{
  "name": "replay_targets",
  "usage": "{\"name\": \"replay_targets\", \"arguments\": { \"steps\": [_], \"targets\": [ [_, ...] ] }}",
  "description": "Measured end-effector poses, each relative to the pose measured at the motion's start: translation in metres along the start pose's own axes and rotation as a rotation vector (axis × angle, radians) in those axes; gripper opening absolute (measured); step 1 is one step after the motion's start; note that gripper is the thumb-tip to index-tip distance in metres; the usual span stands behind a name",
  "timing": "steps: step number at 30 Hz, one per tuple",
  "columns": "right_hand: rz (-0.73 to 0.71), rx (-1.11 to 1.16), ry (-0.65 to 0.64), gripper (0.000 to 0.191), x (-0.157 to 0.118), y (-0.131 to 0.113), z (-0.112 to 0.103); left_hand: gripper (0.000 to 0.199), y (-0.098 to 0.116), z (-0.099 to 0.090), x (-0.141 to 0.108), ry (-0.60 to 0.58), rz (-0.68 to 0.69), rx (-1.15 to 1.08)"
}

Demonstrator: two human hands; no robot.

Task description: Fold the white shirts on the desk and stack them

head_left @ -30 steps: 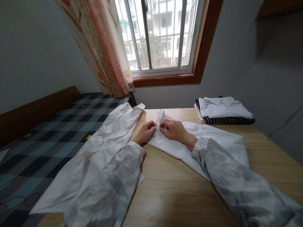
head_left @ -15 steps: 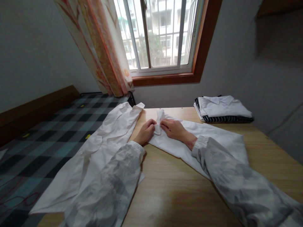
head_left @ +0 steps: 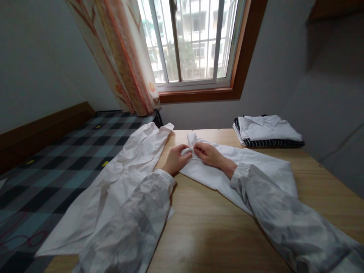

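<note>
A white shirt [head_left: 264, 170] lies folded lengthwise on the wooden table, its narrow collar end toward the middle of the far edge. At that end my left hand [head_left: 178, 157] grips the fabric between thumb and fingers. Close beside it, my right hand [head_left: 209, 154] pinches the same bunched cloth, fingers curled. What exactly sits between the fingertips is too small to make out. To the left of my hands, a second white shirt [head_left: 122, 170] is spread over the table's left side, partly under my left sleeve.
A stack of folded clothes [head_left: 269, 131], white on top with black striped cloth beneath, sits at the table's far right. A bed with a checked sheet [head_left: 65, 159] adjoins on the left. Beyond the wooden table [head_left: 204, 227] are a window [head_left: 196, 45] and a patterned curtain [head_left: 122, 64].
My left thumb and fingers have shifted their hold and spread a little around the collar end. The cloth between my hands is turned and bunched differently. My right hand has barely moved.
</note>
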State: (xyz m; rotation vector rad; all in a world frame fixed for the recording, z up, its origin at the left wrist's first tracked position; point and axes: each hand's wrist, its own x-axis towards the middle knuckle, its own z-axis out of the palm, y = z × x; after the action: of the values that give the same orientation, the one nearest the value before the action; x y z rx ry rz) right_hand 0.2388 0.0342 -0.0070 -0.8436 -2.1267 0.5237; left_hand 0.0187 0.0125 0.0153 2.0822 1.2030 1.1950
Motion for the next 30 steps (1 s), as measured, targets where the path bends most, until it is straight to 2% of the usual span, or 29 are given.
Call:
{"name": "replay_targets", "arguments": {
  "steps": [10, 14, 19, 23, 27, 30],
  "targets": [
    [0.081, 0.186, 0.000, 0.017, 0.000, -0.002, 0.000, 0.022, -0.009, -0.001, 0.002, -0.080, -0.039, -0.120],
    [0.079, 0.175, 0.013, 0.017, 0.000, -0.005, 0.001, 0.020, -0.006, -0.001, 0.002, -0.083, -0.029, -0.102],
    [0.089, 0.171, 0.048, 0.026, 0.001, -0.004, 0.004, 0.017, -0.004, -0.001, 0.000, -0.063, 0.023, -0.044],
    [0.197, 0.363, 0.028, 0.032, 0.005, 0.002, 0.007, 0.016, -0.005, -0.001, 0.000, -0.066, 0.055, -0.054],
    [0.351, 0.622, 0.106, 0.039, 0.012, 0.006, 0.012, 0.022, -0.007, 0.000, 0.000, -0.074, 0.068, -0.120],
    [0.436, 0.756, 0.097, 0.037, 0.014, 0.006, 0.010, 0.025, -0.009, 0.002, 0.000, -0.047, 0.075, -0.171]
  ]
}}
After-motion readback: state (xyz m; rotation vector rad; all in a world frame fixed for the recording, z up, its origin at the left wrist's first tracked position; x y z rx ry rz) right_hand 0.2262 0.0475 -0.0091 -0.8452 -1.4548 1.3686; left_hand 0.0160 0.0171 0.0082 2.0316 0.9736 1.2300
